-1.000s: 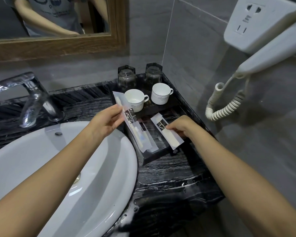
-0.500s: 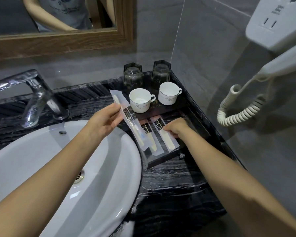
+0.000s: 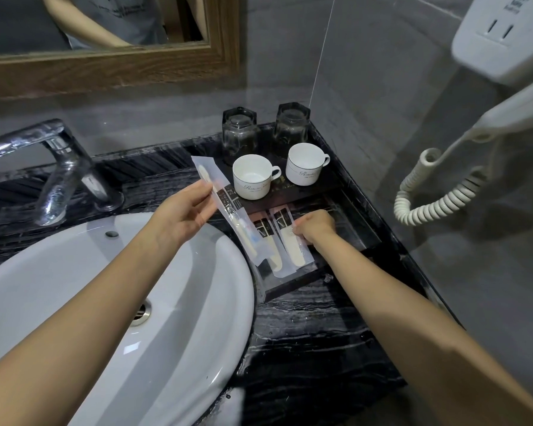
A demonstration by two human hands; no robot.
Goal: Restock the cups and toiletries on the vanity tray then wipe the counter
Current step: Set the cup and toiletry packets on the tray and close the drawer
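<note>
Black marble counter [image 3: 305, 333], grey tiles; left hand [image 3: 185, 210] grips a toothbrush packet [image 3: 225, 207], right hand [image 3: 316, 226] seemingly pinches another [image 3: 290, 238].

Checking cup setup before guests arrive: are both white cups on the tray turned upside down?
No, both white cups stand upright on the tray, open mouths facing up.

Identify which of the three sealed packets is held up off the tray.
The long packet in the left hand; the other two packets lie flat on the tray.

2 white cups [image 3: 252, 177] and wrapped toiletries [image 3: 290, 238] on dark tray [image 3: 293, 287]
</note>
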